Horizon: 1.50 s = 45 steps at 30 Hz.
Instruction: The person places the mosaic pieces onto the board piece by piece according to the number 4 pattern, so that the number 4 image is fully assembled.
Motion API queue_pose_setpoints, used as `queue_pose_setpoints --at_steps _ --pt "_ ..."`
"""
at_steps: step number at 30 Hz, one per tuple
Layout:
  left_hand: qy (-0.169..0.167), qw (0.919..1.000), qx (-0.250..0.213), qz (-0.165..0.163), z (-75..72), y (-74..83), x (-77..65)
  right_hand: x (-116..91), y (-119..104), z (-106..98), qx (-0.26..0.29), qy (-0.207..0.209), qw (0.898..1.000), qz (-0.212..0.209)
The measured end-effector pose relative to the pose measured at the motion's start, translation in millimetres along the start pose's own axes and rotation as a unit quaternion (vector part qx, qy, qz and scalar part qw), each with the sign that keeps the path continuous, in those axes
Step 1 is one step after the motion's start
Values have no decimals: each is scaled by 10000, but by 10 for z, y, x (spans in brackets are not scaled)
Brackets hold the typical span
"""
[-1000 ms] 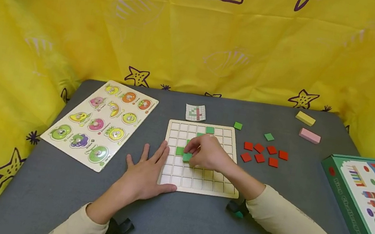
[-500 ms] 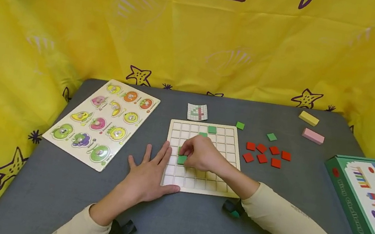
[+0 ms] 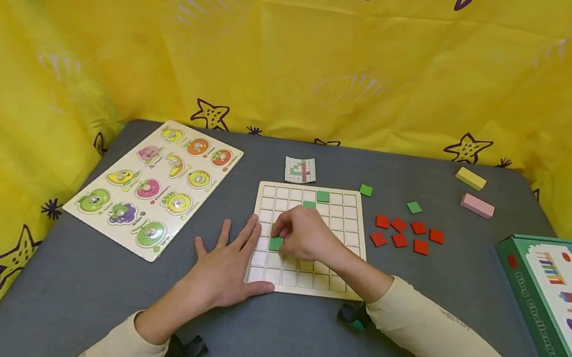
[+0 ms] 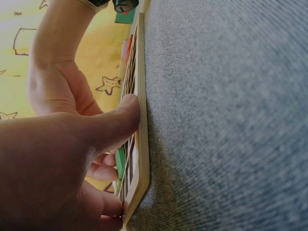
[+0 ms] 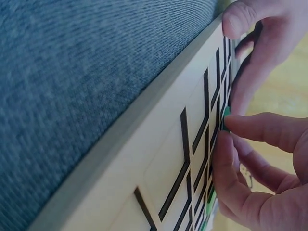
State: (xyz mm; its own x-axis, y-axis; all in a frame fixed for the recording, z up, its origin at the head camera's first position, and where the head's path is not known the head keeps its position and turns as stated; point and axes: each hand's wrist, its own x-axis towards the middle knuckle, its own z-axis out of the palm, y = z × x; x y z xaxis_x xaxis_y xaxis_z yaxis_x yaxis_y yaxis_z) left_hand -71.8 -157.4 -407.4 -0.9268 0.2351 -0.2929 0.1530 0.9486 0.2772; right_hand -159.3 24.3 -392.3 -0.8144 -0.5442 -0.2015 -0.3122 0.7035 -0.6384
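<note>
A pale wooden grid board (image 3: pixel 289 278) lies on the table. My left hand (image 3: pixel 221 270) rests with spread fingers along its left side, the thumb on the near left corner. Over the left half of the board, my right hand (image 3: pixel 304 235) pinches a green square tile (image 3: pixel 275 243) at a grid cell. The tile looks slightly tilted in the left wrist view, and in the right wrist view the thumb touches its edge. Another green tile (image 3: pixel 323 196) sits in the far row, with one more green tile (image 3: pixel 309 205) diagonally below it. My right hand hides the cells beneath it.
Behind the board lies a small pattern card (image 3: pixel 301 170). Several red tiles (image 3: pixel 399 240) and two loose green tiles (image 3: pixel 414 207) are to its right. A fruit puzzle board (image 3: pixel 153 189) is at left, a game box (image 3: pixel 564 319) at right, yellow (image 3: pixel 471 178) and pink blocks (image 3: pixel 478 206) far right.
My right hand has shifted slightly left with the green tile, then stayed nearly still over the last half second. My left hand keeps its place at the board's edge.
</note>
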Motion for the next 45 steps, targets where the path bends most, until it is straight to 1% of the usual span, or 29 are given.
queue_pose_setpoints --at_steps 15,22,28,33,38,41,45 --pt "-17 10000 -1 -6 -11 7 -1 -3 7 21 -70 119 9999 -104" --pt "-20 10000 -8 -7 -13 8 0 -9 9 13 -97 105 9998 -156" --pt "4 10000 -8 3 -10 5 -2 -14 31 -30 32 17 9997 -246" --pt "-14 10000 20 -2 -10 5 0 -31 73 -102 339 -67 9990 -287" --pt "-28 10000 40 -38 -5 9 10 -57 123 -239 559 -60 9978 -352" --pt "-48 10000 13 -55 -6 10 15 -79 173 -332 678 76 9966 -461" --pt "-58 10000 -6 -55 -9 13 18 -116 262 -456 836 414 9945 -480"
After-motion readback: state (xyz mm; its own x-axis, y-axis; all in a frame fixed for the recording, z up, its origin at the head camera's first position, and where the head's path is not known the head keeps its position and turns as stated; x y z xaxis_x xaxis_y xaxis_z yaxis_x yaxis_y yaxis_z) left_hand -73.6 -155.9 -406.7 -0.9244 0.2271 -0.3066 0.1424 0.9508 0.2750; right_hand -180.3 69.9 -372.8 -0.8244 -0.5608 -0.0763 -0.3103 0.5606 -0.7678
